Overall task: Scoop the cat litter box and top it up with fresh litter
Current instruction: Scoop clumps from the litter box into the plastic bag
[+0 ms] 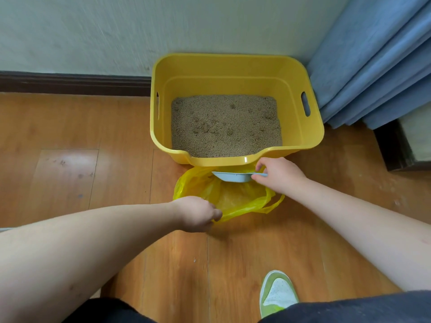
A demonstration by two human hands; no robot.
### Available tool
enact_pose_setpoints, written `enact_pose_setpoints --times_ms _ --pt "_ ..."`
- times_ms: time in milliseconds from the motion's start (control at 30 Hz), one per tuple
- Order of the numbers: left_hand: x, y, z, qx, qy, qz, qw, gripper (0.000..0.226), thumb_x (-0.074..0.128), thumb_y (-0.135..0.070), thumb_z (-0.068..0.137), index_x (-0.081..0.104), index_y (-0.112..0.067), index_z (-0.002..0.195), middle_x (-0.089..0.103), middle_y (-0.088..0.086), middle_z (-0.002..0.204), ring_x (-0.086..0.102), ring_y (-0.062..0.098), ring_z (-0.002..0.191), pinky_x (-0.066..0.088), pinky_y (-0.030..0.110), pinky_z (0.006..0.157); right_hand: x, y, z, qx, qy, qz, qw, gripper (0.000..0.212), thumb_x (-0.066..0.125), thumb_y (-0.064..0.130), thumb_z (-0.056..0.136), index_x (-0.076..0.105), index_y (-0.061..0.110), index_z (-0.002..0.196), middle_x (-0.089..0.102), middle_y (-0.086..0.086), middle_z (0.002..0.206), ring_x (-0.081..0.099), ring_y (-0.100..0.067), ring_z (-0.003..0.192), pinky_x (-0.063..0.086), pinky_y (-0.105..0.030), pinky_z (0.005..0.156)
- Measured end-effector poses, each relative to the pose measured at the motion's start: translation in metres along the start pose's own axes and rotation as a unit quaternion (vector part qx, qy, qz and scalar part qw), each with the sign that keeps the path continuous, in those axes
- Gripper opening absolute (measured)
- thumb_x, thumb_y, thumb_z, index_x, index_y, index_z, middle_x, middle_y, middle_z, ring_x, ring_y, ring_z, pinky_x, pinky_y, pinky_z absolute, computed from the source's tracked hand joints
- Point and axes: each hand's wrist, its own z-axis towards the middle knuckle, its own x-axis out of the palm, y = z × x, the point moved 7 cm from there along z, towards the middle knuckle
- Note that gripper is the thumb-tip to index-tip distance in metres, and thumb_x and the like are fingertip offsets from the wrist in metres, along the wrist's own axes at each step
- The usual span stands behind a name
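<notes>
Nearest us, a green-and-white sneaker [277, 293] on the wooden floor [70, 141]. Our left hand [197, 213] has its fingers curled round the near rim of a yellow plastic bag [235, 197], holding it open. Our right hand [278, 174] pinches the handle of a light blue litter scoop [233, 176], held level over the bag's far side, just in front of the yellow litter box [303, 136]. Tan litter [225, 125] with clumps covers the box's bottom. Box sits against the wall [116, 31], blue curtain [377, 66] on its right.
</notes>
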Motion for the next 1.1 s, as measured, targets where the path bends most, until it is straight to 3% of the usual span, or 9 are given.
enact_pose_setpoints --times_ms 67,167,300,467,567,700,800,933,1100 --pt "-0.027 -0.004 -0.007 0.060 -0.119 0.026 0.991 0.023 0.046 -0.029 0.095 0.061 -0.012 0.099 0.064 0.009 0.093 0.062 0.035 0.080 0.047 0.037 0.061 -0.003 0.000 -0.003 -0.024 0.006 0.020 0.999 0.026 0.062 0.051 0.082 0.058 0.030 0.097 0.068 0.007 0.085 0.062 -0.016 0.076 0.051 -0.034 0.069" --pt "-0.069 0.007 -0.030 0.101 -0.317 0.033 0.942 0.027 0.048 -0.032 0.086 0.054 -0.016 0.065 0.057 0.004 0.061 0.057 0.031 0.054 0.040 0.029 0.043 -0.008 0.003 -0.012 -0.060 0.021 0.065 0.996 0.027 0.065 0.047 0.084 0.058 0.029 0.103 0.066 0.014 0.082 0.056 -0.003 0.065 0.046 -0.029 0.064" --pt "-0.117 0.040 -0.055 0.016 -0.450 0.014 0.893 0.036 0.043 -0.034 0.092 0.051 -0.015 0.062 0.052 0.003 0.059 0.054 0.030 0.052 0.041 0.030 0.043 -0.023 0.006 -0.020 -0.086 -0.015 0.114 0.990 0.032 0.065 0.045 0.084 0.057 0.033 0.112 0.067 0.018 0.084 0.063 -0.009 0.080 0.052 -0.037 0.076" --pt "-0.155 0.078 -0.082 -0.105 -0.550 -0.031 0.828 0.039 0.032 -0.031 0.098 0.052 -0.010 0.072 0.047 0.008 0.070 0.048 0.031 0.066 0.039 0.039 0.060 -0.058 -0.002 -0.024 -0.067 -0.103 0.153 0.981 0.036 0.066 0.045 0.084 0.051 0.038 0.116 0.070 0.018 0.089 0.062 -0.010 0.085 0.049 -0.033 0.075" --pt "-0.151 0.109 -0.087 -0.255 -0.544 -0.036 0.799 0.037 0.031 -0.037 0.098 0.058 -0.012 0.094 0.056 0.008 0.095 0.054 0.032 0.092 0.038 0.043 0.080 -0.073 -0.010 -0.023 -0.042 -0.153 0.157 0.975 0.049 0.064 0.044 0.086 0.046 0.033 0.131 0.068 0.017 0.094 0.060 -0.011 0.089 0.044 -0.030 0.071" --pt "-0.115 0.135 -0.067 -0.325 -0.429 -0.061 0.841 0.061 0.022 -0.051 0.097 0.049 -0.014 0.137 0.039 0.011 0.151 0.029 0.028 0.143 0.021 0.044 0.116 -0.088 -0.016 -0.013 -0.011 -0.186 0.035 0.982 0.040 0.052 0.049 0.093 0.060 0.025 0.124 0.067 0.003 0.098 0.060 -0.022 0.088 0.041 -0.031 0.060" --pt "-0.109 0.139 -0.061 -0.343 -0.392 -0.054 0.852 0.073 0.011 -0.059 0.093 0.038 -0.017 0.147 0.024 0.010 0.159 0.014 0.025 0.149 0.009 0.042 0.121 -0.090 -0.013 0.001 0.007 -0.144 0.008 0.989 0.036 0.044 0.048 0.097 0.065 0.021 0.109 0.062 -0.004 0.090 0.055 -0.024 0.081 0.038 -0.032 0.056" --pt "-0.114 0.141 -0.062 -0.363 -0.387 -0.059 0.846 0.071 0.013 -0.060 0.093 0.032 -0.021 0.150 0.016 0.010 0.162 0.005 0.024 0.150 0.004 0.042 0.122 -0.075 0.015 0.021 0.032 -0.037 0.047 0.998 0.025 0.043 0.027 0.100 0.061 0.012 0.106 0.056 -0.005 0.084 0.051 -0.020 0.069 0.032 -0.029 0.049" --pt "-0.117 0.159 -0.069 -0.438 -0.424 -0.148 0.779 0.064 0.027 -0.049 0.099 0.018 -0.017 0.154 -0.004 0.008 0.164 -0.007 0.021 0.150 0.001 0.038 0.121 -0.040 0.057 0.035 0.076 0.107 0.157 0.979 0.026 0.052 0.025 0.097 0.061 0.004 0.109 0.065 -0.008 0.076 0.053 -0.015 0.052 0.047 -0.029 0.049"
